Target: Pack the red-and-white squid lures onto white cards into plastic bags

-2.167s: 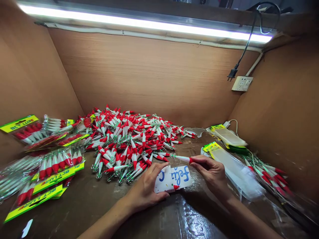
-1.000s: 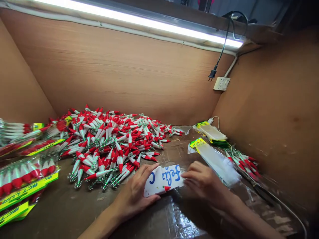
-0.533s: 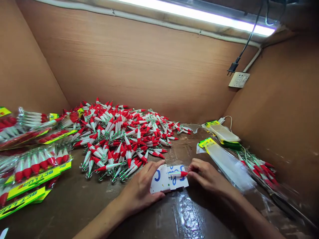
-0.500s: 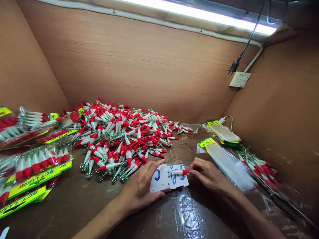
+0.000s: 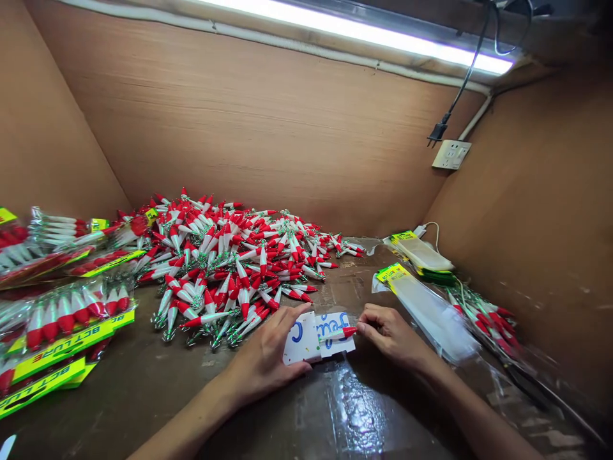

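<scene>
Several packs (image 5: 69,345) hold lures (image 5: 66,317); left hand (image 5: 271,348) half curled, gripping card (image 5: 297,345); right hand (image 5: 393,333) pinching red-tipped lure (image 5: 345,332).

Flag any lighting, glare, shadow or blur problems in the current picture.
Head view: the tube light is blown out to white; glare mottles the tabletop in front of the hands; a dark shadow lies under the right hand; the lower right looks smeared, while lettering on the left-side packs reads clearly.

Looks smooth and plastic-like on held lure (image 5: 341,333) and lure pile (image 5: 243,275); clear, glossy plastic on bags (image 5: 433,314); paper-like on printed card (image 5: 302,344); scuffed, patchily shiny on desk (image 5: 268,415).
</scene>
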The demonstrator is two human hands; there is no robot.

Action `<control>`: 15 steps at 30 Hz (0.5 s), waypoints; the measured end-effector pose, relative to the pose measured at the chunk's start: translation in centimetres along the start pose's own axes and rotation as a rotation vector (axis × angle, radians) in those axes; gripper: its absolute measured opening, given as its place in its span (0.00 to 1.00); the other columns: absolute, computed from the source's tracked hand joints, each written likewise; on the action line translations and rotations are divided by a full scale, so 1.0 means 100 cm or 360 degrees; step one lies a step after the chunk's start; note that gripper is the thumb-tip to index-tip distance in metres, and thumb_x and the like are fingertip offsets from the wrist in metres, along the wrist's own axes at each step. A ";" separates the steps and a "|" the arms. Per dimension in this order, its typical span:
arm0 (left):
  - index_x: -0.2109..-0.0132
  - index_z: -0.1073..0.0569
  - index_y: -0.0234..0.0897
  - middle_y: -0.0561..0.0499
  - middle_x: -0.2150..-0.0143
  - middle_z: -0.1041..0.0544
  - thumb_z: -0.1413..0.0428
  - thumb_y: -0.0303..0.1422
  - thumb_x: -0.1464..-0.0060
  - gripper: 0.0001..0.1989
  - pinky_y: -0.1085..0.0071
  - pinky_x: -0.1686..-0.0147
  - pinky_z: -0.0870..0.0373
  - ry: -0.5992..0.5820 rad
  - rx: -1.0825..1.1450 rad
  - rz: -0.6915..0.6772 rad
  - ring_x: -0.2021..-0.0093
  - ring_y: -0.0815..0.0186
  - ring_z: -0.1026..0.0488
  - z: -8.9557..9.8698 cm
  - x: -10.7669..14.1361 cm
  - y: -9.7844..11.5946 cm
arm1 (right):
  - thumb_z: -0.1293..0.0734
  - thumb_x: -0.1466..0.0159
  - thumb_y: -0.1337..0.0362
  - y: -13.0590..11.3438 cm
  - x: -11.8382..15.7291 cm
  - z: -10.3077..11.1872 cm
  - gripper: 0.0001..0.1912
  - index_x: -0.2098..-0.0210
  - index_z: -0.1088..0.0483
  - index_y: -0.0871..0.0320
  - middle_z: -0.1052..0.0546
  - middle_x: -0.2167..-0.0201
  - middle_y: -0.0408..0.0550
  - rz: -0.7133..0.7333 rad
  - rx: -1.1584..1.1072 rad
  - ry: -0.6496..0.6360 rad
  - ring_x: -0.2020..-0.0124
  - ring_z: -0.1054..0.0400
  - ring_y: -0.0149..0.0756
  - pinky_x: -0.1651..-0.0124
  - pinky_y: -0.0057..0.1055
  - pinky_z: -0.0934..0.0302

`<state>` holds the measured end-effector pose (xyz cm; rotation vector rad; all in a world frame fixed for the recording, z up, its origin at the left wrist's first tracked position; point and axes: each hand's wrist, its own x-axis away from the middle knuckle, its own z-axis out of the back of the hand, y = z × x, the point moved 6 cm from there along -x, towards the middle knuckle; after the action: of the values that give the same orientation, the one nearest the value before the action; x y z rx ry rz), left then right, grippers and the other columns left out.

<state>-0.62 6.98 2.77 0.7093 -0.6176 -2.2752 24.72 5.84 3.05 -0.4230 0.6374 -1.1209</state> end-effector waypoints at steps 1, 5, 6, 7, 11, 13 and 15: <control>0.29 0.47 0.51 0.46 0.37 0.33 0.34 0.29 0.51 0.47 0.54 0.41 0.33 -0.0004 -0.0002 0.0003 0.40 0.53 0.32 0.000 0.000 0.000 | 0.37 0.29 0.61 -0.001 0.000 -0.001 0.14 0.71 0.29 0.57 0.27 0.71 0.43 -0.0003 -0.0001 0.0003 0.70 0.34 0.33 0.67 0.28 0.44; 0.29 0.47 0.51 0.46 0.38 0.33 0.34 0.28 0.51 0.47 0.55 0.43 0.31 -0.0012 -0.0033 0.0021 0.41 0.52 0.32 0.001 -0.001 0.003 | 0.37 0.29 0.61 -0.005 0.000 -0.002 0.14 0.72 0.30 0.57 0.28 0.71 0.43 0.0023 -0.0007 0.0030 0.70 0.34 0.32 0.67 0.29 0.44; 0.29 0.46 0.52 0.46 0.39 0.33 0.34 0.28 0.51 0.47 0.55 0.43 0.31 -0.0007 -0.0042 0.0021 0.42 0.52 0.31 0.001 -0.001 0.004 | 0.37 0.29 0.62 -0.007 0.001 -0.002 0.14 0.71 0.29 0.57 0.28 0.71 0.43 0.0038 -0.0008 0.0044 0.69 0.34 0.33 0.66 0.29 0.43; 0.29 0.46 0.52 0.46 0.39 0.32 0.33 0.28 0.52 0.48 0.55 0.44 0.31 -0.0004 -0.0052 0.0020 0.42 0.52 0.31 0.001 -0.002 0.004 | 0.37 0.29 0.62 -0.009 0.001 -0.001 0.13 0.71 0.29 0.57 0.28 0.70 0.43 0.0060 -0.0010 0.0066 0.68 0.33 0.33 0.65 0.29 0.43; 0.29 0.48 0.53 0.45 0.38 0.33 0.34 0.28 0.51 0.48 0.53 0.43 0.30 -0.0026 -0.0093 0.0003 0.42 0.51 0.30 -0.005 -0.003 0.005 | 0.35 0.31 0.63 -0.019 0.004 -0.004 0.09 0.66 0.25 0.56 0.26 0.67 0.47 0.0243 0.0053 0.0152 0.62 0.33 0.38 0.59 0.33 0.41; 0.28 0.50 0.53 0.45 0.36 0.34 0.35 0.28 0.49 0.48 0.52 0.42 0.31 -0.0047 -0.0113 -0.0024 0.41 0.50 0.31 -0.009 -0.003 0.004 | 0.33 0.32 0.63 -0.025 0.005 -0.011 0.06 0.63 0.23 0.55 0.25 0.66 0.48 0.0371 0.0141 0.0114 0.60 0.34 0.40 0.57 0.35 0.41; 0.27 0.51 0.53 0.45 0.35 0.34 0.36 0.28 0.49 0.48 0.52 0.42 0.31 -0.0069 -0.0125 -0.0047 0.40 0.50 0.31 -0.012 -0.003 0.004 | 0.31 0.33 0.62 -0.029 0.007 -0.020 0.04 0.61 0.22 0.53 0.24 0.65 0.47 0.0494 0.0224 0.0026 0.59 0.35 0.40 0.55 0.36 0.42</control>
<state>0.51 6.63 2.17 0.6364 -0.5383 -2.3337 21.53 4.11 3.14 -0.1860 0.6104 -0.8667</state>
